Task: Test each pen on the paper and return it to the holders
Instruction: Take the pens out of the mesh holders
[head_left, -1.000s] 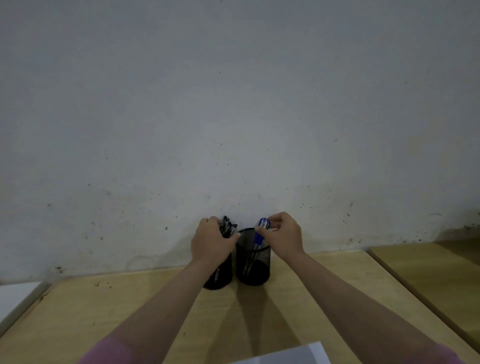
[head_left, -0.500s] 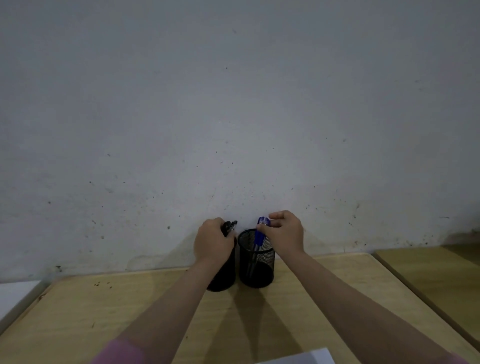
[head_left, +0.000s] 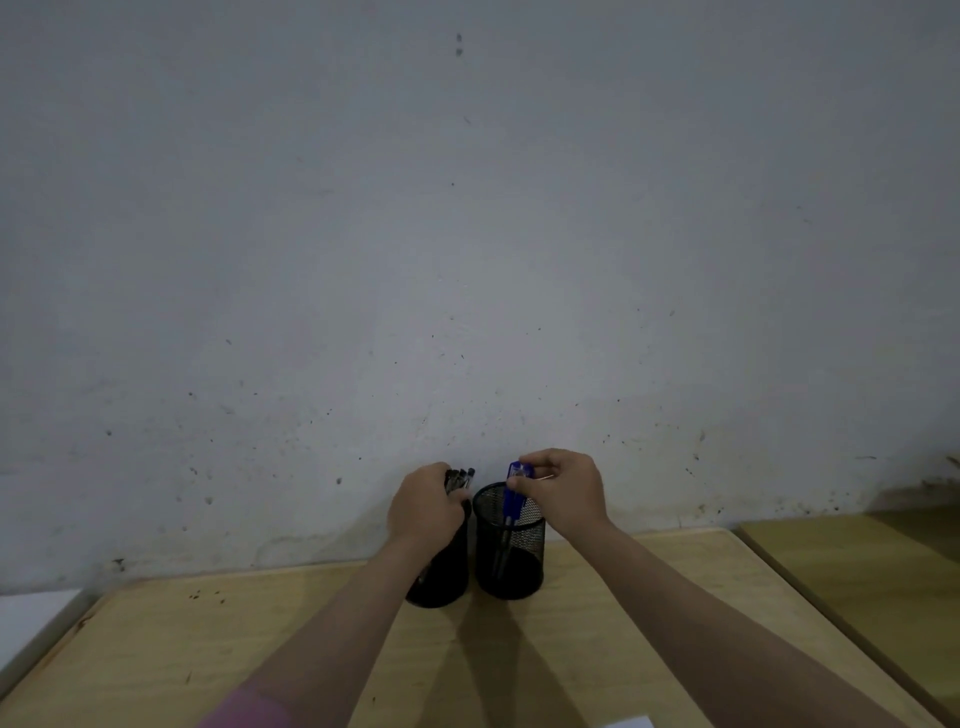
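The right hand (head_left: 563, 493) has its grip pinched on the cap end of the blue pen (head_left: 514, 499), which stands partly inside the right mesh holder (head_left: 511, 551). The left hand (head_left: 426, 512) is wrapped around the dark pens (head_left: 460, 478) in the left holder (head_left: 441, 577). Lifting straight up should keep that light holder steady on the surface (head_left: 597, 613). The paper corner (head_left: 628, 722) waits nearer. No writing is legible.

Wooden table (head_left: 208, 649) carries two black mesh holders (head_left: 511, 561), touching.
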